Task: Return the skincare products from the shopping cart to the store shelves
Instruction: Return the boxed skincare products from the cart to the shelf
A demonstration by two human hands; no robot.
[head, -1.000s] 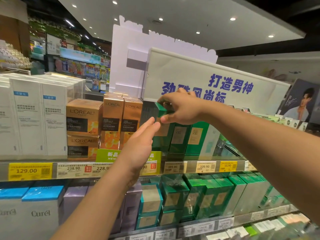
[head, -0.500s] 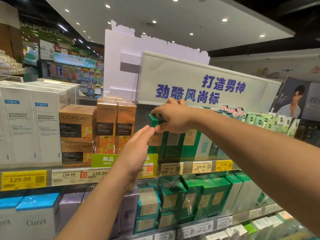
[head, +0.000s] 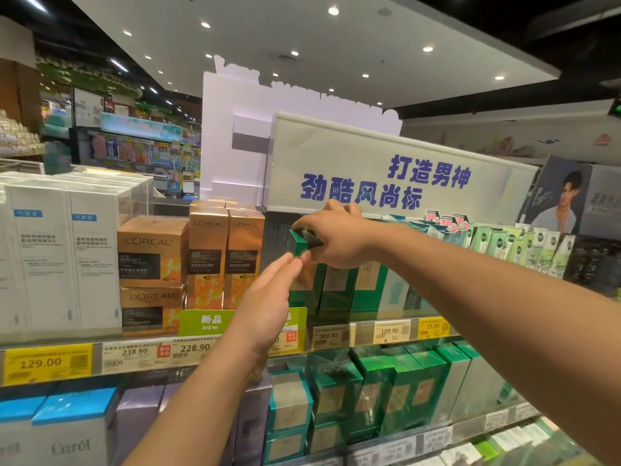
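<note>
Green box (head: 298, 242) gripped by right hand (head: 332, 238), beside L'OREAL boxes (head: 225, 257).

My right hand (head: 331, 238) grips the top of a tall green box (head: 300, 264) standing on the upper shelf (head: 363, 332), just right of the gold L'Oreal boxes (head: 225, 257). My left hand (head: 265, 304), fingers straight, touches the box's front near its top. More green boxes (head: 376, 388) fill the shelf below. White sign (head: 386, 169) with blue characters behind.
</note>
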